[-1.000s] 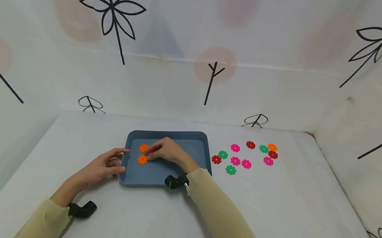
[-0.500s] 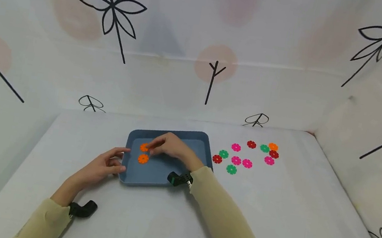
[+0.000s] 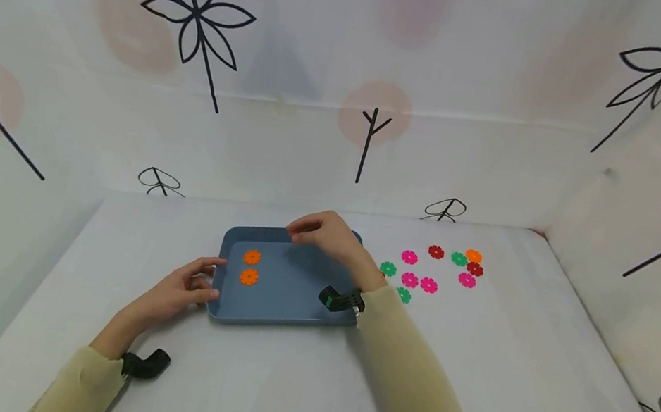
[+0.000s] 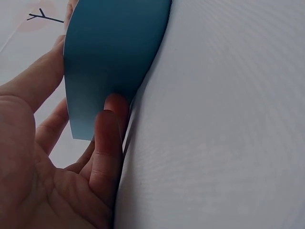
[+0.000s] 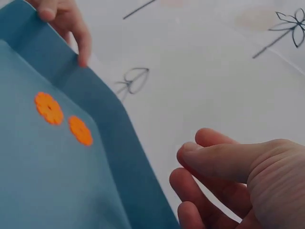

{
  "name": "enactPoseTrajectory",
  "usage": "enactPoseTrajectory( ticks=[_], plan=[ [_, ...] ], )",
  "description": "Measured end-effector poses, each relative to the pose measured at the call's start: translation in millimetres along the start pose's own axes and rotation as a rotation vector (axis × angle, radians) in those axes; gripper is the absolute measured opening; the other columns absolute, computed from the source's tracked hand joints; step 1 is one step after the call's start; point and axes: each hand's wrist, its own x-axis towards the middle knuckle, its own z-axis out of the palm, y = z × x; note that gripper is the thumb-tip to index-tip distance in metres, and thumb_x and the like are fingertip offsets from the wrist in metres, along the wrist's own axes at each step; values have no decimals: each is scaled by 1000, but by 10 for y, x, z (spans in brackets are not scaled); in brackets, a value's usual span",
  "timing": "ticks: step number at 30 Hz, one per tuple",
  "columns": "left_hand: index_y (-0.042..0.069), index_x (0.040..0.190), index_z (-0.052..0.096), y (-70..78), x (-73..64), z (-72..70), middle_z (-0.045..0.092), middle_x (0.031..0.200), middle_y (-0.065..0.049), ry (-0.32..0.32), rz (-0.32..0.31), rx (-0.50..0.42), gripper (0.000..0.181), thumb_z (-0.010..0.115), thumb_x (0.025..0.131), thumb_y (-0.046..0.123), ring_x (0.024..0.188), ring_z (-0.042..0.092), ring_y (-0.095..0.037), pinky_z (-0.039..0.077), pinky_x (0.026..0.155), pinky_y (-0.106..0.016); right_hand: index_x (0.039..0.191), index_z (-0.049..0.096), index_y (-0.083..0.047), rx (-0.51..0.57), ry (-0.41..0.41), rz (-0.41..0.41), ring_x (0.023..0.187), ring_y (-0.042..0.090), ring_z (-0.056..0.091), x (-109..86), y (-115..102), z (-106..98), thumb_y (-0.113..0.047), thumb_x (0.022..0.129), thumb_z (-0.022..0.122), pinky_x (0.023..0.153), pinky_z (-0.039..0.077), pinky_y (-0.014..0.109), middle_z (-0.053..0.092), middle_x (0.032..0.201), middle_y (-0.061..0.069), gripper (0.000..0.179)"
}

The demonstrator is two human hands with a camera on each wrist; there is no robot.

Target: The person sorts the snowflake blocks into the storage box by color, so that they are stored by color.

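In the head view a blue-grey tray (image 3: 281, 320) lies on the white table. Two orange flower-shaped discs (image 3: 252, 258) sit one above the other inside it, near the left end. My left hand (image 3: 173, 291) holds the tray's left edge; in the left wrist view its thumb and a finger meet the rim while other curled fingers touch the outer wall. Over the tray's far right part hovers my right hand (image 3: 328, 238), fingers loosely bent. The right wrist view shows its thumb (image 5: 214, 160) close to the fingertips, with nothing visible between them.
Right of the tray lie loose flower-shaped discs: pink (image 3: 410, 280), green (image 3: 388, 269), dark red (image 3: 435, 251) and one orange (image 3: 473, 256). Part of a red one hides behind the right forearm. Patterned cloth walls (image 3: 275, 148) stand at the back and sides.
My right hand has left the orange discs, rising and moving right towards the tray's far edge. Both orange discs stay in the tray, now uncovered. The left hand keeps its place.
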Motion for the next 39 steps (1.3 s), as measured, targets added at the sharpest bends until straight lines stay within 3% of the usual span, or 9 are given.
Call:
enactPoseTrajectory(
  ticks=[5, 10, 18, 26, 29, 32, 35, 39],
  plan=[
    [6, 148, 42, 3, -18, -24, 42, 133, -25, 9, 8, 10, 62, 71, 94, 16, 90, 60, -19, 50, 75, -25, 118, 73, -5, -58, 101, -20, 102, 19, 67, -92, 27, -259, -12, 93, 72, 93, 50, 39, 72, 111, 5, 26],
    [7, 148, 41, 8, -2, -2, 41, 136, -25, -4, 1, 26, 64, 72, 94, 19, 92, 60, -21, 49, 76, -26, 120, 71, -4, -154, 234, 20, 106, 25, 64, -316, 195, -621, -13, 94, 70, 95, 49, 44, 70, 115, 9, 27],
    [9, 148, 43, 17, 21, 24, 43, 136, -24, 8, -10, 34, 63, 72, 93, 19, 91, 59, -23, 49, 75, -26, 129, 64, -4, -211, 442, 185, 113, 34, 58, -886, 706, -1335, -16, 100, 61, 94, 48, 46, 63, 127, 16, 32],
    [8, 148, 42, 29, -1, 15, 42, 137, -25, 2, -15, 18, 64, 72, 93, 19, 92, 59, -23, 49, 75, -26, 138, 57, -7, -259, 621, 373, 117, 37, 49, -1451, 1173, -1902, -30, 103, 54, 80, 48, 26, 53, 136, 21, 43],
    [7, 148, 42, 32, 11, 16, 42, 136, -25, 0, -14, 19, 64, 72, 93, 19, 92, 58, -24, 49, 75, -26, 141, 54, -6, -244, 633, 441, 118, 39, 47, -1592, 1273, -2031, -33, 103, 50, 81, 48, 29, 50, 137, 23, 46],
    [8, 148, 42, 24, 15, 18, 42, 137, -25, -1, -13, 22, 64, 72, 93, 19, 92, 59, -24, 49, 76, -26, 143, 52, -5, -216, 630, 487, 123, 41, 44, -1674, 1328, -2092, -34, 103, 50, 91, 46, 41, 48, 140, 24, 49],
    [7, 148, 42, 14, 9, 18, 41, 138, -26, -5, -9, 25, 64, 72, 93, 19, 92, 60, -23, 49, 76, -26, 144, 50, -6, -172, 645, 516, 131, 43, 38, -1694, 1387, -2112, -35, 102, 54, 101, 41, 50, 44, 144, 24, 52],
    [6, 148, 42, 21, -4, 11, 41, 138, -27, -1, -4, 29, 64, 72, 93, 18, 92, 60, -23, 49, 76, -26, 146, 48, -7, -112, 662, 533, 135, 42, 35, -1682, 1458, -2128, -35, 101, 56, 106, 37, 53, 41, 148, 23, 54]
  ],
)
